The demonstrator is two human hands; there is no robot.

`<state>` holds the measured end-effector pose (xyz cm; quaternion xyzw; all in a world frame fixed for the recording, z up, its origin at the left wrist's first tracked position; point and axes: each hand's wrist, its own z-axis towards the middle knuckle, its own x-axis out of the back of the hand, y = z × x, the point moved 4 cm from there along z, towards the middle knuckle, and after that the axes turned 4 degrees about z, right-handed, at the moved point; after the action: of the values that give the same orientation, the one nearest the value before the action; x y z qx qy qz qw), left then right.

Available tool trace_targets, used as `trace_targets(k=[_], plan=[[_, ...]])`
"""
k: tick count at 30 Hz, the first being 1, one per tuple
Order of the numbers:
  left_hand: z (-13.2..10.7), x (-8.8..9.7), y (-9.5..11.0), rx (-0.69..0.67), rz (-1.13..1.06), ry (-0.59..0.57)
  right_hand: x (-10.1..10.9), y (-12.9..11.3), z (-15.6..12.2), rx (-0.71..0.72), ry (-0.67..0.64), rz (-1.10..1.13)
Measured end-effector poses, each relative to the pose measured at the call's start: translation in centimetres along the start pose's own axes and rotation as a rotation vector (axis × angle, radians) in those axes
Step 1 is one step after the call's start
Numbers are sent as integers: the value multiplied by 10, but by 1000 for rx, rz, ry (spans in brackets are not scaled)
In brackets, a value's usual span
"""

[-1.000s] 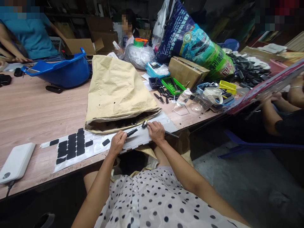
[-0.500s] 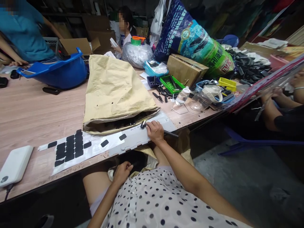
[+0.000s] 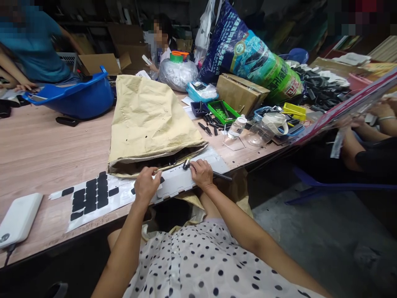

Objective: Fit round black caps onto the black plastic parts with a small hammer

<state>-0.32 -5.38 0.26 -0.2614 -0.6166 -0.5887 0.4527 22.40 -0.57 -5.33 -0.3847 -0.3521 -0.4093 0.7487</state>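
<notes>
My right hand [image 3: 202,174] is closed round the black handle of a small hammer [image 3: 222,176]. Its shiny metal head points left, close to the sack's mouth, above a grey-white board [image 3: 176,180] at the table edge. My left hand [image 3: 147,184] is at the front lip of a tan paper sack [image 3: 151,120], thumb and bent fingers apart, with nothing visible between them. Dark pieces show faintly inside the sack's mouth. Under and left of this hand lies a white backing sheet [image 3: 122,194] with several black rounded stickers [image 3: 91,194].
A white power bank [image 3: 21,217] with a cable lies at the left edge. Behind stand a blue basin [image 3: 77,95], a green tray [image 3: 223,111], a carton [image 3: 240,93], a bottle [image 3: 237,126] and a clear jug [image 3: 260,132]. Other people sit left, behind and right.
My left hand has risen from my lap to the table, at the sack's mouth. The right hand keeps its hold on the hammer in nearly the same place.
</notes>
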Motion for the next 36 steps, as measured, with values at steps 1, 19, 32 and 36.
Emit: trace_targets(k=[1, 19, 32, 36], plan=[[14, -1, -2, 25, 73, 33, 0, 0, 0, 2, -1, 1], [-14, -12, -36, -286, 9, 253, 5, -4, 2, -27, -45, 12], [-10, -42, -24, -238, -32, -48, 18, 15, -5, -100, -70, 17], [-11, -42, -26, -248, -65, -65, 24, 18, -8, -128, -107, 26]])
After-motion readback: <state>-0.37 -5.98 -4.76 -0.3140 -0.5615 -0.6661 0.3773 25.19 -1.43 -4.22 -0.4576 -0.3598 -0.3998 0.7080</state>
